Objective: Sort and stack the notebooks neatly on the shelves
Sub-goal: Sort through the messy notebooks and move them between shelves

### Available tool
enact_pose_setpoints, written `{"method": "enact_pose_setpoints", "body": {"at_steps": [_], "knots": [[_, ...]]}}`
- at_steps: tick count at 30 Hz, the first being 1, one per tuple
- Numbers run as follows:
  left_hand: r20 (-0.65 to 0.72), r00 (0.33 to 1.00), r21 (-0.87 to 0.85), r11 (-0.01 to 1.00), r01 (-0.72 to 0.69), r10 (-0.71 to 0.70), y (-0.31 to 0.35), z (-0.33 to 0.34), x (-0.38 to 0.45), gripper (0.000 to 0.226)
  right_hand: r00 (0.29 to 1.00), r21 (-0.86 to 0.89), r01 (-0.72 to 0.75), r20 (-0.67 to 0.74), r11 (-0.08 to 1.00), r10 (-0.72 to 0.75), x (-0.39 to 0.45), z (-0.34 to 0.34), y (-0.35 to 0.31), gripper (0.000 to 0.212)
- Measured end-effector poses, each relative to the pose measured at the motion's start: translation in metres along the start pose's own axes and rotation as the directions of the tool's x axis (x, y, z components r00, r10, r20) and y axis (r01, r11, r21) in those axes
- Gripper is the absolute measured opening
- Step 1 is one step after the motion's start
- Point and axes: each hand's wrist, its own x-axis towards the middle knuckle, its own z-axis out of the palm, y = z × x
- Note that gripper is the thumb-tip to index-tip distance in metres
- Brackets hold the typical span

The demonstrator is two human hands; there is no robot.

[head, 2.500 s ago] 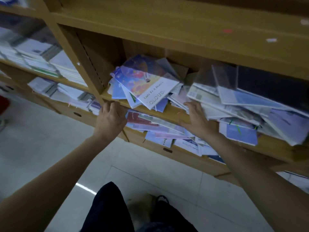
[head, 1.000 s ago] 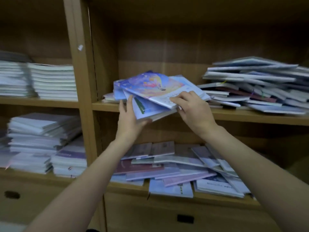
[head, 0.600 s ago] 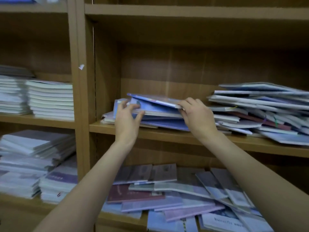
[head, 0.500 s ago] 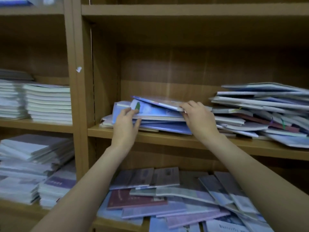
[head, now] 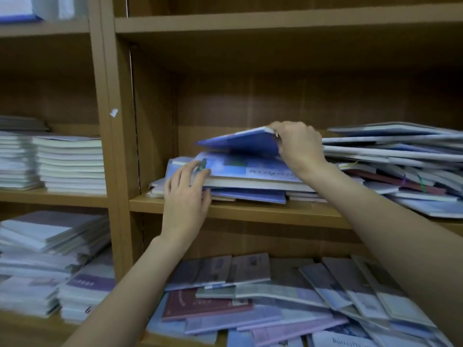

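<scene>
A loose pile of blue notebooks [head: 240, 181] lies at the left of the middle wooden shelf [head: 250, 211]. My right hand [head: 298, 146] grips the right edge of the top blue notebook [head: 240, 141] and holds it tilted up off the pile. My left hand [head: 185, 194] holds the pile's left front corner, thumb on the notebook with a light blue cover [head: 238, 169] and fingers at its edge. An untidy heap of notebooks [head: 395, 161] fills the shelf's right half, just behind my right wrist.
Scattered purple, maroon and pale notebooks [head: 250, 304] cover the shelf below. Beyond the upright divider [head: 112, 146], the left bay holds neat white stacks [head: 70, 164] and lower stacks [head: 45, 259]. The shelf board above [head: 275, 21] hangs over the pile.
The view rose from the floor to the shelves. My right hand has lifted the top blue notebook higher off the pile, and my left hand has shifted along the pile's left corner.
</scene>
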Motion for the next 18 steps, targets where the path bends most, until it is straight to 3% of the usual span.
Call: {"method": "enact_pose_setpoints", "body": {"at_steps": [3, 5, 7, 10, 14, 16, 18], "knots": [[0.166, 0.979, 0.17, 0.975, -0.143, 0.115, -0.014, -0.002, -0.023, 0.066, 0.985, 0.035, -0.027, -0.169, 0.999, 0.032, -0.002, -0.025, 0.009, 0.028], [0.302, 0.947, 0.258, 0.947, -0.192, 0.11, -0.018, -0.001, -0.029, 0.079, 0.956, 0.117, -0.027, -0.288, 0.993, 0.06, -0.004, -0.041, 0.013, 0.026], [0.366, 0.927, 0.301, 0.933, -0.195, 0.076, -0.01, 0.003, -0.02, 0.071, 0.938, 0.184, 0.014, -0.342, 0.983, 0.051, -0.009, -0.051, 0.01, 0.024], [0.36, 0.921, 0.284, 0.924, -0.258, 0.146, 0.014, 0.01, 0.008, 0.036, 0.963, 0.183, 0.071, -0.267, 0.981, -0.019, -0.025, -0.051, 0.005, 0.017], [0.376, 0.883, 0.252, 0.886, -0.39, 0.281, 0.024, -0.007, 0.022, 0.033, 0.954, 0.099, 0.179, -0.262, 0.979, -0.148, -0.048, -0.052, 0.017, 0.022], [0.297, 0.891, 0.285, 0.858, -0.427, 0.345, 0.02, -0.026, 0.02, 0.026, 0.944, 0.13, 0.167, -0.309, 0.977, -0.121, -0.052, -0.06, 0.026, 0.018], [0.26, 0.921, 0.27, 0.894, -0.357, 0.289, 0.02, -0.056, 0.009, 0.016, 0.942, 0.161, 0.121, -0.329, 0.979, -0.063, -0.054, -0.072, 0.032, 0.011]]}}
